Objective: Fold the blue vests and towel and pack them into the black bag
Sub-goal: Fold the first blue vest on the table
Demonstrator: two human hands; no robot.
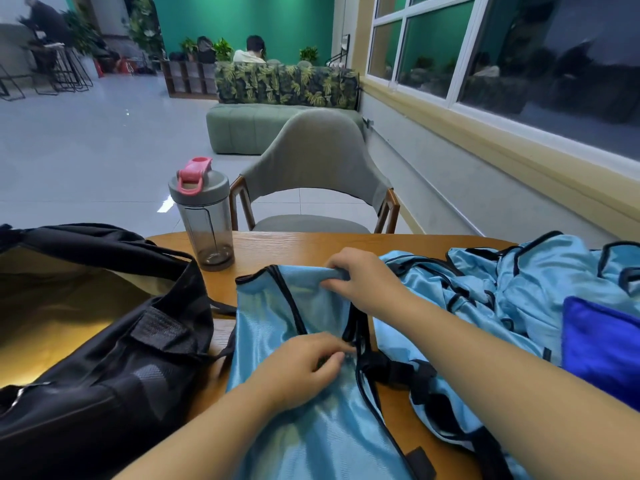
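**Q:** how's that fabric to fold, and where do you grab it?

**Me:** so the light blue shiny mesh vest with black trim (311,403) is lying flat on the round wooden worktop (294,247) right in front of me. My right hand (367,282) has its fingers (337,271) pinched shut on the far top edge of it, and my left hand (301,368) is resting on the middle with fingers loosely curled, pressing down, not gripping anything. I'd guess it's super light, floppy and slippery, so it won't hold a crease unless you pin it. Best to grab the bound black edges, they look firmer than the mesh.

**Q:** and the rest?

**Me:** heap of more light blue vests (502,282) just beside it on my right, dark blue folded towel (602,344) on that pile's near edge. The open black fabric bag (114,341) sits on my left, nothing blue in it that I can see. Grey shaker bottle with pink lid (204,216) stands behind
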